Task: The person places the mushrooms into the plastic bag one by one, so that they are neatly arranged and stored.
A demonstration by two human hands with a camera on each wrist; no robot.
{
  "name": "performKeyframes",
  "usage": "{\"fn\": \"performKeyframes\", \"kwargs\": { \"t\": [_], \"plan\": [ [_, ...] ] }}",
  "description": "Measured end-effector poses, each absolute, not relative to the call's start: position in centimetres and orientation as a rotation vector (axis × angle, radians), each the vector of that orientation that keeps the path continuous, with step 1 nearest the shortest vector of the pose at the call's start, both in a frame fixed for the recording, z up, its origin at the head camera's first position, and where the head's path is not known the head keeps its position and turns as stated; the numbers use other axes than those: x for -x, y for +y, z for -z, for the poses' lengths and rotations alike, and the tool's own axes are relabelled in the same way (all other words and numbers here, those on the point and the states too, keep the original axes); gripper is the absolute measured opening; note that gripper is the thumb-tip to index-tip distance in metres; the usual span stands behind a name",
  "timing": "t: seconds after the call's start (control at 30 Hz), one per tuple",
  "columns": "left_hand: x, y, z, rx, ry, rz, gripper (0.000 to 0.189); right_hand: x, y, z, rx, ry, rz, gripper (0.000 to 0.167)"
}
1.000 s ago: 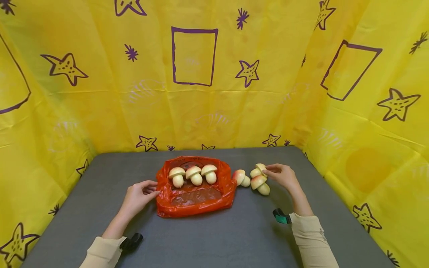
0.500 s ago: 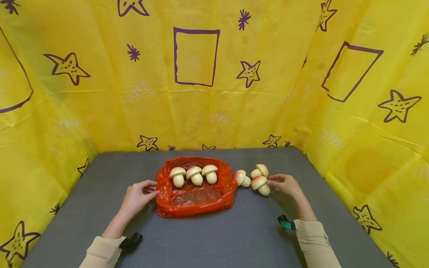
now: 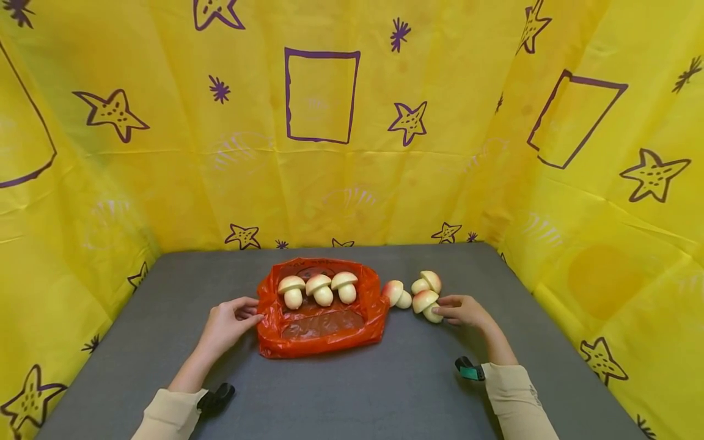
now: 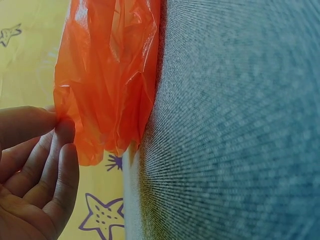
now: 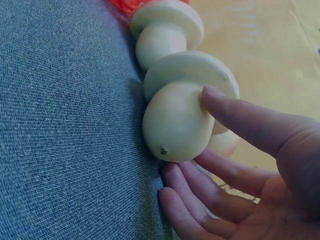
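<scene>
My left hand pinches the left edge of a red plastic bag between thumb and fingertips; the left wrist view shows the thin orange-red film at the fingertips. Three toy mushrooms with pale stems and reddish caps lie in a row in the bag's opening. To the right, my right hand holds the nearest loose mushroom by its stem. In the right wrist view the thumb lies on the pale stem, with the other fingers curled around its far side.
Another mushroom lies just behind the held one, and one more rests against the bag's right edge. The grey table is enclosed by yellow cloth walls with purple drawings.
My right hand has moved from the rear mushroom toward me and onto the stem of the nearer one. The left hand and the bag have stayed in place.
</scene>
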State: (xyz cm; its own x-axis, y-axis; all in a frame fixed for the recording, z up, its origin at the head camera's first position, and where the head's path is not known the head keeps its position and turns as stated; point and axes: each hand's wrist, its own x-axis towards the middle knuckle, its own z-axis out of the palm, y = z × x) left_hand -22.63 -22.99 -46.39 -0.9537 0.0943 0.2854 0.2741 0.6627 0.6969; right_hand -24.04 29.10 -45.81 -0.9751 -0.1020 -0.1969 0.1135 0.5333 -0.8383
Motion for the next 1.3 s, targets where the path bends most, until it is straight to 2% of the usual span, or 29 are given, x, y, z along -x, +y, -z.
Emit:
{"fn": "performKeyframes", "kwargs": {
  "t": [0.3,0.53,0.67,0.9,1.3],
  "plan": [
    [22.51,-22.95,46.29,0.305,-2.644,1.172,0.023,24.25,29.05,46.0,-0.008,2.487,1.427,0.064],
    [22.38,-23.04,46.26,0.3,-2.652,1.162,0.023,24.44,29.39,45.79,0.149,2.451,1.407,0.075],
    [22.31,-23.07,46.29,0.305,-2.638,1.167,0.023,24.63,29.25,46.04,0.068,2.442,1.407,0.072],
    [22.27,-23.09,46.25,0.299,-2.626,1.185,0.022,24.76,29.06,46.21,0.05,2.438,1.388,0.056],
    [22.22,-23.29,46.2,0.295,-2.666,1.172,0.023,24.95,29.15,46.36,0.064,2.45,1.365,0.052]
  ]
}}
